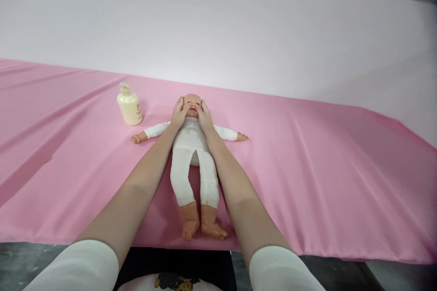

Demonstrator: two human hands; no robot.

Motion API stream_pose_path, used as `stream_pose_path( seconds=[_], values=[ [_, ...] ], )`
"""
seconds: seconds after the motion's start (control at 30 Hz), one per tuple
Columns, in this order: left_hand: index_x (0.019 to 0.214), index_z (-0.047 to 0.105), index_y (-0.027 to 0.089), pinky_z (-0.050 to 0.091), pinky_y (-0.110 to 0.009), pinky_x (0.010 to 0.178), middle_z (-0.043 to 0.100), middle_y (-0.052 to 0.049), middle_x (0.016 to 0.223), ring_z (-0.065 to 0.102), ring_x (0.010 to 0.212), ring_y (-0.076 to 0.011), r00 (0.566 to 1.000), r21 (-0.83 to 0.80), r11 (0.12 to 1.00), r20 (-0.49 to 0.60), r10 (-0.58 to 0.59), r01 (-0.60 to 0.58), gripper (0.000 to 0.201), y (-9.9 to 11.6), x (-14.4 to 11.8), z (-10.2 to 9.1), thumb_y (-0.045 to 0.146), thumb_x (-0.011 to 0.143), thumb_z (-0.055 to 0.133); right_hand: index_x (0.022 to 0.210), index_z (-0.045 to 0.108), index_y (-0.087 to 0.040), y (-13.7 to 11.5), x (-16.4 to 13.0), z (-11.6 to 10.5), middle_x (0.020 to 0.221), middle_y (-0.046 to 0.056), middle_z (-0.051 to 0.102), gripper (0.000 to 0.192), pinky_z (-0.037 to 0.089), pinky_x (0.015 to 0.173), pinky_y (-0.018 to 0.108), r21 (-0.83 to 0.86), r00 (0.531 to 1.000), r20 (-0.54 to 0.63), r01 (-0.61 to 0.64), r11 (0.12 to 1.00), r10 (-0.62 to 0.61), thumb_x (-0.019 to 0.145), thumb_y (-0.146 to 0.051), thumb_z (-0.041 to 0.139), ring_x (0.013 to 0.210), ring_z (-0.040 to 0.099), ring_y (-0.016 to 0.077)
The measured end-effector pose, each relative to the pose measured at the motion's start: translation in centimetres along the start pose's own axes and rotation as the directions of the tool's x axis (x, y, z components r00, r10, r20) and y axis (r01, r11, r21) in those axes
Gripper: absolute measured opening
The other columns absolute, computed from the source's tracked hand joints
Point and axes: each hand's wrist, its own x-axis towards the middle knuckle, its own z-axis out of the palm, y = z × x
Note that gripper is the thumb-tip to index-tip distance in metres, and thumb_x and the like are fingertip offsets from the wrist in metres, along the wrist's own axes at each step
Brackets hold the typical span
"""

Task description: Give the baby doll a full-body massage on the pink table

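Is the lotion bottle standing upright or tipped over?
Upright. The bottle stands on its base on the pink cloth, pump head on top, beside the doll.
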Motion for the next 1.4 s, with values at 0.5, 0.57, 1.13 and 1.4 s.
stream_pose_path(
  seconds=[0.5,0.57,1.13,1.4],
  values=[
    [0.131,0.069,0.026,0.021,-0.043,0.131,0.044,-0.007,0.161,0.034,0.154,-0.028,0.998,-0.013,0.998,0.016,0.066,-0.066,0.051,0.19,-0.14,-0.15,0.056,0.091,0.065,0.155,0.044,-0.022,-0.1,-0.09,-0.03,0.169,0.002,0.032,0.083,0.014,0.133,0.038,0.05,0.997,0.031,0.073,0.996,-0.075,0.088,-0.071,0.052,0.159,0.025,0.0201],
    [0.14,0.062,0.026,0.019,-0.043,0.131,0.043,-0.007,0.161,0.032,0.155,-0.0278,0.999,-0.01,0.999,0.0,0.039,-0.039,0.058,0.23,-0.19,-0.08,0.057,0.09,0.065,0.158,0.036,-0.017,-0.14,-0.11,0.01,0.17,0.006,0.03,0.091,0.016,0.133,0.038,0.056,1.0,0.004,0.031,0.998,-0.031,0.087,-0.07,0.054,0.158,0.027,0.0219],
    [0.132,0.069,0.027,0.02,-0.041,0.131,0.044,-0.006,0.161,0.033,0.155,-0.0268,0.998,0.012,0.998,0.016,0.066,-0.067,0.048,0.69,-0.41,-0.25,0.055,0.093,0.063,0.152,0.048,-0.022,-0.07,0.12,-0.09,0.166,0.001,0.038,0.075,0.016,0.133,0.04,0.076,0.997,0.029,0.068,0.995,-0.071,0.088,-0.06,0.056,0.158,0.028,0.0201],
    [0.135,0.066,0.026,0.019,-0.042,0.131,0.043,-0.006,0.162,0.032,0.155,-0.028,0.998,0.018,0.998,0.019,0.058,-0.059,0.056,0.37,-0.21,-0.21,0.061,0.091,0.063,0.157,0.039,-0.016,0.04,0.2,-0.04,0.167,0.005,0.035,0.084,0.019,0.132,0.039,0.076,0.999,0.015,0.033,0.997,-0.034,0.089,-0.063,0.054,0.157,0.03,0.0216]
  ],
)
